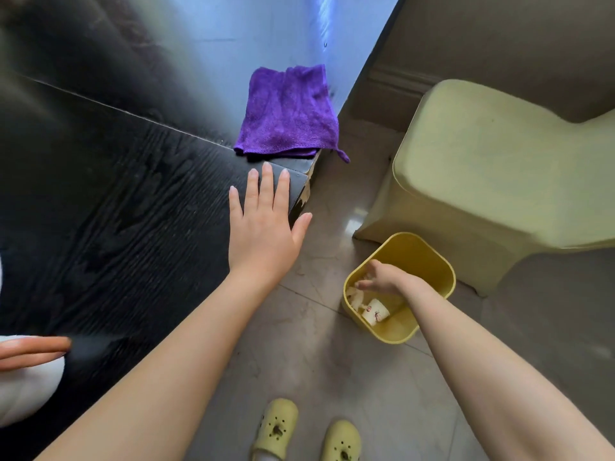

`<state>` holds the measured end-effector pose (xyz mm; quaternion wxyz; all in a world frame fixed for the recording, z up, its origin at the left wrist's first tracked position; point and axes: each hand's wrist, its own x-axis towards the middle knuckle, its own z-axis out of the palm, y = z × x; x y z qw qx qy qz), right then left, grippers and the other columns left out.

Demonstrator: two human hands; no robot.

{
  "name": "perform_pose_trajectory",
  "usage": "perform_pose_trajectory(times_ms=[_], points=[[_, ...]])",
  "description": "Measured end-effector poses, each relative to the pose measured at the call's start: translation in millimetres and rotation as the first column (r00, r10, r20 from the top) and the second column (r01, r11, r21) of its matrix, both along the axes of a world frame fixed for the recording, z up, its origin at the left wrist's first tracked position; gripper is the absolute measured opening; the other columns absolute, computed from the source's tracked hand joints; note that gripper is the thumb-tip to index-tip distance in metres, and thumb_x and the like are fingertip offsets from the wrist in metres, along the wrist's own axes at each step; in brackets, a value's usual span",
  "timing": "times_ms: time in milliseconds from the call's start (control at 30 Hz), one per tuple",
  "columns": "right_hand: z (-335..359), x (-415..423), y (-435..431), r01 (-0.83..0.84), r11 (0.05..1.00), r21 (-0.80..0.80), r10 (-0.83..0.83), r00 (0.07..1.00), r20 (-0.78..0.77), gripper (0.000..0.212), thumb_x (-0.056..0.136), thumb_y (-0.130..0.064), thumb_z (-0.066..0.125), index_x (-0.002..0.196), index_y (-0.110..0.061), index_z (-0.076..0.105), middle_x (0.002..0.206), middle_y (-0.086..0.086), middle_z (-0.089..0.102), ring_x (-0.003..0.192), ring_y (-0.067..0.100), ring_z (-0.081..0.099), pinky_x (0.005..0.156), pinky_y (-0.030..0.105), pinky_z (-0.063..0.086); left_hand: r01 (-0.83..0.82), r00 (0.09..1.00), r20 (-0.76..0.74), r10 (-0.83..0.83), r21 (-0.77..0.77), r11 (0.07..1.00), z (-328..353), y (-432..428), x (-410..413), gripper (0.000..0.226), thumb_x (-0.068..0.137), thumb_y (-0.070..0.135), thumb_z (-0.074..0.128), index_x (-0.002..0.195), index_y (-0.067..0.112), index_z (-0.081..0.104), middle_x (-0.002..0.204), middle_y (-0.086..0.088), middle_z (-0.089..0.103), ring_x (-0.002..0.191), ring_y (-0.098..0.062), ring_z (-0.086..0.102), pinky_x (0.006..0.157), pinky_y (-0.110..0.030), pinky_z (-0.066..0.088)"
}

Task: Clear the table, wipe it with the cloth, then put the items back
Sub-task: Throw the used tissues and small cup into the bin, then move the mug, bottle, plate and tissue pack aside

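A folded purple cloth (289,113) lies at the right edge of the dark wooden table (126,207). My left hand (266,224) rests flat near the table's corner, fingers spread, just below the cloth and not touching it. My right hand (382,277) hangs over the mouth of a yellow bin (429,257) on the floor, fingers loosely spread, holding nothing that I can see. Inside the bin lie a paper cup (375,312) and crumpled white paper (354,297).
A pale yellow covered chair (499,174) stands to the right of the table, behind the bin. Another person's fingers (33,349) and a white sleeve (23,390) show at the left edge. My feet in yellow clogs (309,434) stand on the tiled floor.
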<state>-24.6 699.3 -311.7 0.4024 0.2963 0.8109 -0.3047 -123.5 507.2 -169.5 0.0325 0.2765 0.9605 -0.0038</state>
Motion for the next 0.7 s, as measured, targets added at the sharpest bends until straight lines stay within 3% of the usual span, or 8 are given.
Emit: perform_pose_trajectory(times_ms=[167,300,400,467,567,700], points=[[107.9,-25.2,1.7,-0.241,0.970,-0.007,0.241,0.970,0.015,0.059,0.090,-0.045,0.053,0.140,-0.015,0.042,0.143,0.006,0.047,0.130,0.025,0.046,0.105,0.034,0.037,0.029,0.990,0.139,-0.013,-0.111,0.993,17.9,-0.9,-0.1,0.077,0.094,0.050,0.035,0.152,0.014,0.000,0.162,-0.012,-0.003,0.150,-0.029,-0.002,0.120,-0.050,0.005],[196.8,-41.6,-2.9,-0.399,0.915,0.056,0.399,0.917,0.006,0.054,0.090,-0.051,0.048,0.135,-0.021,0.050,0.139,0.001,0.052,0.125,0.024,0.051,0.105,0.036,0.041,0.055,0.914,0.405,-0.004,-0.114,0.992,59.1,-9.6,-2.9,0.072,0.094,0.042,0.044,0.152,0.013,0.011,0.162,-0.010,0.006,0.150,-0.028,0.006,0.120,-0.046,0.016],[255.5,-51.9,-16.1,-0.404,0.913,0.059,0.404,0.915,0.000,0.051,0.090,-0.050,0.049,0.134,-0.023,0.052,0.134,0.003,0.056,0.117,0.025,0.057,0.084,0.031,0.051,0.069,0.827,0.562,0.005,-0.110,0.992,106.9,-23.2,-0.5,0.059,0.096,0.036,0.044,0.147,0.010,0.030,0.155,-0.010,0.031,0.144,-0.026,0.029,0.115,-0.035,0.026],[289.1,-57.5,-31.7,-0.379,0.925,0.019,0.379,0.925,0.010,0.051,0.088,-0.051,0.052,0.132,-0.024,0.052,0.132,0.005,0.057,0.110,0.026,0.059,0.071,0.030,0.053,0.125,0.796,0.605,-0.005,-0.156,0.980,141.7,-36.7,4.6,0.055,0.097,0.035,0.041,0.146,0.012,0.034,0.153,-0.006,0.038,0.141,-0.023,0.035,0.113,-0.031,0.027],[330.1,-62.7,-66.4,-0.484,0.873,0.058,0.484,0.875,0.022,0.057,0.089,-0.052,0.050,0.136,-0.020,0.048,0.136,0.006,0.054,0.117,0.029,0.057,0.094,0.043,0.052,0.147,0.767,0.642,0.011,-0.192,0.970,188.7,-65.5,11.4,0.051,0.098,0.036,0.041,0.145,0.017,0.037,0.149,-0.004,0.043,0.137,-0.022,0.040,0.111,-0.033,0.030],[369.2,-64.9,-124.2,-0.602,0.793,0.093,0.603,0.797,0.015,0.062,0.090,-0.054,0.046,0.142,-0.019,0.040,0.142,0.004,0.050,0.124,0.028,0.054,0.103,0.045,0.046,0.068,0.802,0.596,0.041,-0.160,0.985,237.0,-117.9,20.1,0.049,0.097,0.035,0.041,0.143,0.018,0.040,0.146,-0.004,0.048,0.134,-0.022,0.044,0.109,-0.034,0.033]])
